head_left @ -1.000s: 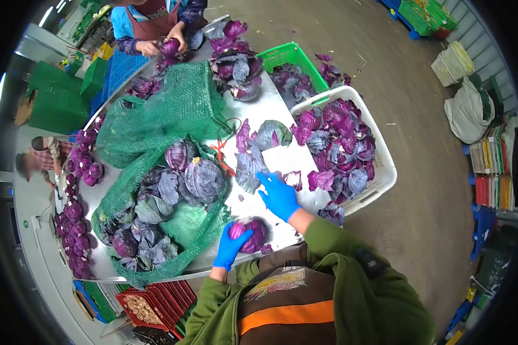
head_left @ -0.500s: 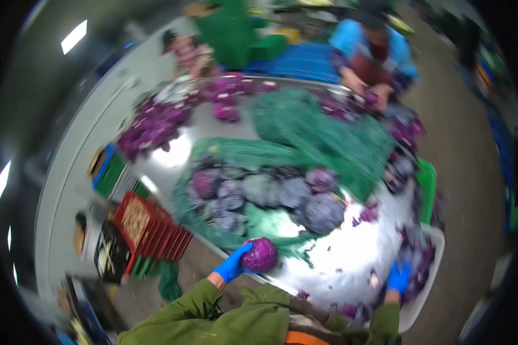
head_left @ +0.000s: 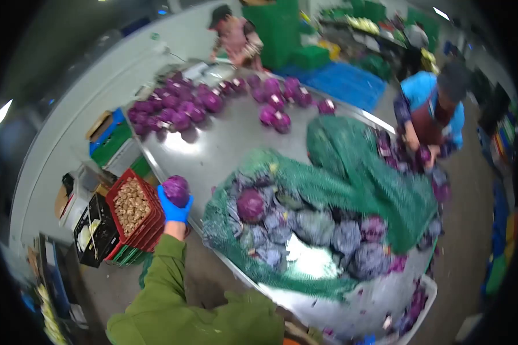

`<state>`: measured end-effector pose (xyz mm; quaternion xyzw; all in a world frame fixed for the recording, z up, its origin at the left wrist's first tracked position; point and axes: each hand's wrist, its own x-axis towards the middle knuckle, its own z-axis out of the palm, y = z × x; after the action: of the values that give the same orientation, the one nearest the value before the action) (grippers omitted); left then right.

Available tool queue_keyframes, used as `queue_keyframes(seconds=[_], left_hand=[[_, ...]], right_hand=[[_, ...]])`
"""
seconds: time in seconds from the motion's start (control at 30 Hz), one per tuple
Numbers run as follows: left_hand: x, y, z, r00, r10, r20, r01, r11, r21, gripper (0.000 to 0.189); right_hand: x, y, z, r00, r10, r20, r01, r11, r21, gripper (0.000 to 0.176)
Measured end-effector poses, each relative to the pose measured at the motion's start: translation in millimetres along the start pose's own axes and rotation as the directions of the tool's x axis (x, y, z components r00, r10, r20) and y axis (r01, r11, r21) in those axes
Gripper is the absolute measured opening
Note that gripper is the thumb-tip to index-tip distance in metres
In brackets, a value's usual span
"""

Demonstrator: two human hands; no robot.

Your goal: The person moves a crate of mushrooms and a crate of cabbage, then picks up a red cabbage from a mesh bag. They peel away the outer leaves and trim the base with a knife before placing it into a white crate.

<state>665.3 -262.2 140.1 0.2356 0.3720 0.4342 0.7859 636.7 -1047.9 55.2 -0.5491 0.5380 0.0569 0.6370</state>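
Cabbage (head_left: 176, 191) sits in my left hand's (head_left: 174, 210) curled grip by the table's (head_left: 230, 135) edge, roundish; I can't tell its long axis or stem direction. My right hand (head_left: 366, 339) is mostly cut off, its state unclear.

The body wears a loose, olive-green, long-sleeved jacket (head_left: 213, 323); a bright-blue, wrist-length glove (head_left: 176, 214) on the left hand (head_left: 172, 208); brown cloth (head_left: 298, 332) with a bit of orange (head_left: 292, 341) in front.

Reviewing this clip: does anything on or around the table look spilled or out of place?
Slightly untidy: purple leaf scraps lie loose on the metal table beside the green mesh sack, outside the white basket. Nothing else stands out.
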Motion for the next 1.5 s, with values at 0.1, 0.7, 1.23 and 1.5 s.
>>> queue_keyframes(seconds=[0.1, 0.7, 1.23, 1.5], left_hand=[[87, -5, -66, 0.977, -0.210, 0.038, 0.210, 0.978, 0.012, 0.069], [-124, -280, 98, -0.067, -0.976, -0.207, 0.844, -0.166, 0.509, 0.081], [-149, -361, 29, 0.727, -0.555, 0.404, 0.042, 0.623, 0.781, 0.100], [-170, -318, 30, 0.532, -0.389, 0.752, -0.536, 0.532, 0.655, 0.108]], right_hand=[[-20, 38, 68, 0.939, -0.339, 0.052, 0.343, 0.929, -0.139, 0.039], [-96, 26, 285, 0.747, -0.237, 0.621, 0.448, 0.870, -0.206, 0.029], [-69, 3, 286, 0.793, -0.287, 0.537, 0.469, 0.851, -0.237, 0.035], [-61, -11, 331, 0.776, -0.215, 0.593, 0.287, 0.958, -0.029, 0.054]])
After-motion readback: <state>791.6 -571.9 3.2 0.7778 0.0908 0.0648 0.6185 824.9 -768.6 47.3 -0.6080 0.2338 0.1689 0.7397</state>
